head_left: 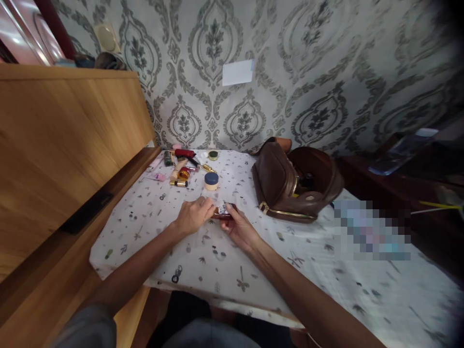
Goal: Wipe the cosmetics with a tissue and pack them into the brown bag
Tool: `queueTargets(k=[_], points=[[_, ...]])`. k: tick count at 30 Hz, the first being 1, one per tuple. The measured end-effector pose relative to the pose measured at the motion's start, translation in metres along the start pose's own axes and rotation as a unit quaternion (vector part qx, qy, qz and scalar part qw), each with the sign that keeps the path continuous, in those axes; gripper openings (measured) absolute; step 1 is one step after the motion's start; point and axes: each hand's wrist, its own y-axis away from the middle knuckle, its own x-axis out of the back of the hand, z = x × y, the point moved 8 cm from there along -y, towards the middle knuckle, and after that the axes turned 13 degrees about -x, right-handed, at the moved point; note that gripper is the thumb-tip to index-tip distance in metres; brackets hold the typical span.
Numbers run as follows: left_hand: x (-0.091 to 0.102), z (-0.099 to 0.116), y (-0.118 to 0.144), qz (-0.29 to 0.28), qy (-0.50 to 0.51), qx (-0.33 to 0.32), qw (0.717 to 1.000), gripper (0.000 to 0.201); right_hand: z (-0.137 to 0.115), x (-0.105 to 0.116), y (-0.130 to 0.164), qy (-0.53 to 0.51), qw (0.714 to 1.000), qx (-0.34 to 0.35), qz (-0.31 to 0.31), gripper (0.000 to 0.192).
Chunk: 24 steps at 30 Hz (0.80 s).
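A: Two hands, both at the middle of the counter [326,290], which wears a white cloth printed with small dark motifs. What do they hold?

B: Item one: a small dark red case [224,211], flat, with a pale patch on its upper face. The left hand [194,216] closes its fingers on the case's left end; the right hand [237,227] grips the right end from below, thumb laid over the top. The case sits just above the cloth, between the two hands.

A: Contents behind the hands?

B: Item two: a round jar with a dark blue lid [211,181], standing upright, near the case and apart from it. Item three: a cluster of cosmetics at the far left corner, including a red tube [184,153], a gold-capped tube [179,183], a pink tube [155,177] and a small green-lidded pot [213,155]. Finer detail is too small to tell.

A: To the right?

B: Item four: a brown leather bag [286,186], unzipped, gaping open, with gold trim along its mouth. It lies well clear of the hands.

A: Surroundings?

B: Item five: a wooden cabinet [65,140] along the left edge of the counter. Item six: grey patterned wallpaper [308,58] behind, with a white slip [238,72] stuck on it.
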Motion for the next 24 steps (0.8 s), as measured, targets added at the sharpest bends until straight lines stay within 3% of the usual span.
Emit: queueTargets(k=[6, 13, 16, 21, 24], points=[[0.008, -0.016, 0.000, 0.065, 0.153, 0.097, 0.981, 0.028, -0.013, -0.014, 0.013, 0.071, 0.994, 0.078, -0.029, 0.044], [-0.005, -0.038, 0.004, 0.133, 0.358, 0.165, 0.909, 0.038, -0.025, -0.016, 0.020, 0.222, 0.959, 0.174, 0.008, 0.042], [-0.020, -0.045, 0.010, 0.165, 0.458, 0.213, 0.847, 0.044, -0.028, -0.016, 0.022, 0.256, 0.945, 0.204, 0.023, 0.042], [-0.050, -0.042, 0.018, 0.204, 0.633, 0.294, 0.686, 0.053, -0.030, -0.016, 0.025, 0.295, 0.923, 0.243, 0.039, 0.042], [-0.058, -0.039, 0.019, 0.229, 0.655, 0.311, 0.649, 0.051, -0.030, -0.012, 0.024, 0.295, 0.918, 0.257, 0.066, 0.041]])
